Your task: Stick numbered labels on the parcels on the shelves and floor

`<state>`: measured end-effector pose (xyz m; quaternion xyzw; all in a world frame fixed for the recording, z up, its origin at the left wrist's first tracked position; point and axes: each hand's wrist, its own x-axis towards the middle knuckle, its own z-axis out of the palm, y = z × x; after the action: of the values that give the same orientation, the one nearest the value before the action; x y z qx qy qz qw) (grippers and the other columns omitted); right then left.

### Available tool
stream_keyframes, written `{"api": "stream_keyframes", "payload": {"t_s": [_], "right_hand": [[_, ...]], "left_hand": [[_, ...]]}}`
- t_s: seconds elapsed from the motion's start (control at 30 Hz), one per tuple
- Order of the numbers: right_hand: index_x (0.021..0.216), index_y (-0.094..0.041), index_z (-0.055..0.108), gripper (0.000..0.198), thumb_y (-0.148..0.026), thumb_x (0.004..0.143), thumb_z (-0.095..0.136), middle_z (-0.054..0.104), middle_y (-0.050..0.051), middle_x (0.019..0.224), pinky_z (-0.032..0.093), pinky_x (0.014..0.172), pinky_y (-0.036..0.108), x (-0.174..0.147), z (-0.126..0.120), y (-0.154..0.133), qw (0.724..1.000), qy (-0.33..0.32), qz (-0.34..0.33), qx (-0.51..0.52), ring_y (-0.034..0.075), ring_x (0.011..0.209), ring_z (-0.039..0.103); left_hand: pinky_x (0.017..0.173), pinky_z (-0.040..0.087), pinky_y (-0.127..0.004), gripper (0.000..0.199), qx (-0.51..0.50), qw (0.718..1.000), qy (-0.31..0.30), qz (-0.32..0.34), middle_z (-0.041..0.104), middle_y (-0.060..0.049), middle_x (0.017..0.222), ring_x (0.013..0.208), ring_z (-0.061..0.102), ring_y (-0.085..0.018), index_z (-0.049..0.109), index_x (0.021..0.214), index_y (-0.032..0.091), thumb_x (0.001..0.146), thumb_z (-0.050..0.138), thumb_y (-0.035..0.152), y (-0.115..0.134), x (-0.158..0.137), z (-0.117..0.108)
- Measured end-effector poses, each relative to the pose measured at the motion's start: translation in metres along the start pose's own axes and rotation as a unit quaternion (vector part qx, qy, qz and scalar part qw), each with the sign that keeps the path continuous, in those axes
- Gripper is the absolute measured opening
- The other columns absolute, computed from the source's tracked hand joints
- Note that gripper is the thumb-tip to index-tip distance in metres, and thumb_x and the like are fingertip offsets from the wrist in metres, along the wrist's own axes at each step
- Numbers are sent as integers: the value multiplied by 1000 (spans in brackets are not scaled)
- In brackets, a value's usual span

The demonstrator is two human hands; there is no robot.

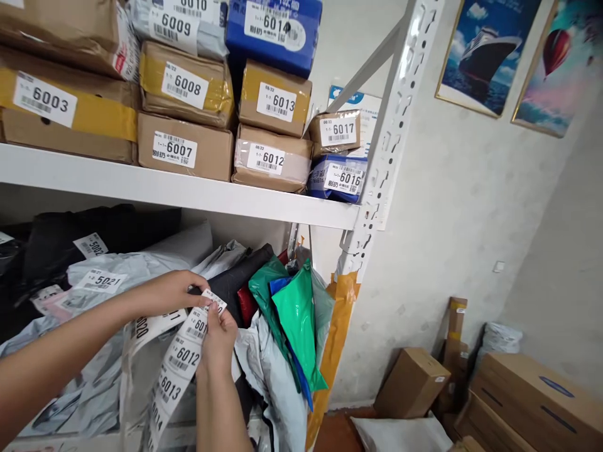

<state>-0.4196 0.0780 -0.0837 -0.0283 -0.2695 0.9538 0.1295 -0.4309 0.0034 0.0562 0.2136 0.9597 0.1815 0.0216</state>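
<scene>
A strip of white numbered barcode labels [181, 358] hangs down in front of me, printed 6012, 6013 and 6014 toward its lower end. My left hand [176, 292] reaches in from the left and pinches the top edge of the strip. Thumb and fingers of my right hand [220, 329] close on the same top end from the right. Behind the strip lie grey and white mailing bags, one with a label 5021 [100, 280]. Green plastic mailing bags [299, 314] stand just right of my hands.
Above, a white metal shelf [188, 188] carries labelled cardboard boxes [186, 147] and blue parcels [273, 37]. Its perforated upright [377, 163], wrapped lower down in orange tape [343, 301], stands to the right. Cardboard boxes [412, 380] and a white sack [400, 433] rest on the floor at right.
</scene>
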Motion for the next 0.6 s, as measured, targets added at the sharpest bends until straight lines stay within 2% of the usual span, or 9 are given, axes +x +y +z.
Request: {"api": "stream_keyframes", "payload": {"t_s": [0.1, 0.13, 0.23, 0.33, 0.43, 0.5, 0.6], "right_hand": [[71, -11, 67, 48, -58, 61, 74, 71, 10, 62, 55, 62, 33, 11, 8, 9, 996, 82, 0, -19, 21, 59, 68], [71, -11, 67, 44, -54, 63, 74, 71, 10, 62, 55, 62, 34, 11, 9, 9, 996, 92, 10, -8, 21, 59, 68], [77, -12, 66, 35, -36, 56, 82, 73, 10, 68, 56, 62, 34, 7, 9, 1, 995, 62, 57, 48, 22, 63, 69], [67, -14, 63, 29, -30, 54, 84, 71, 7, 61, 56, 60, 32, 1, 6, -6, 992, 72, 87, 51, 20, 57, 67], [61, -16, 59, 30, -38, 59, 81, 69, 5, 56, 55, 57, 30, -5, 2, -9, 992, 85, 81, 34, 19, 54, 65], [70, -15, 63, 31, -35, 56, 83, 72, 6, 63, 55, 60, 30, -8, 1, -11, 995, 57, 69, 33, 19, 60, 68], [80, -14, 66, 32, -27, 55, 82, 73, 5, 69, 55, 67, 31, -11, 2, -19, 999, 34, 42, -3, 18, 65, 68]], "left_hand": [[59, 39, -25, 30, 23, 1000, -19, 10, 65, 3, 64, 70, 61, -20, 67, 65, 24, 70, 53, 50, 7, 5, 0], [59, 38, -25, 28, 44, 999, -1, -6, 66, 3, 66, 70, 62, -20, 67, 66, 25, 70, 53, 48, 10, 5, 1], [60, 38, -26, 24, 113, 990, 57, -64, 72, 1, 80, 79, 64, -22, 71, 76, 29, 71, 52, 43, 22, 1, 6], [62, 37, -28, 24, 136, 984, 83, -82, 73, 0, 94, 88, 64, -25, 73, 82, 32, 74, 51, 39, 28, -3, 11], [63, 38, -29, 24, 145, 982, 92, -84, 73, -1, 97, 91, 64, -27, 73, 81, 33, 74, 50, 36, 29, -5, 13], [65, 40, -29, 27, 140, 983, 89, -79, 73, -2, 100, 94, 64, -28, 73, 84, 32, 76, 49, 40, 28, -4, 13], [69, 43, -28, 44, 116, 989, 65, -70, 74, -3, 101, 94, 65, -25, 73, 91, 30, 84, 36, 52, 26, -1, 9]]}}
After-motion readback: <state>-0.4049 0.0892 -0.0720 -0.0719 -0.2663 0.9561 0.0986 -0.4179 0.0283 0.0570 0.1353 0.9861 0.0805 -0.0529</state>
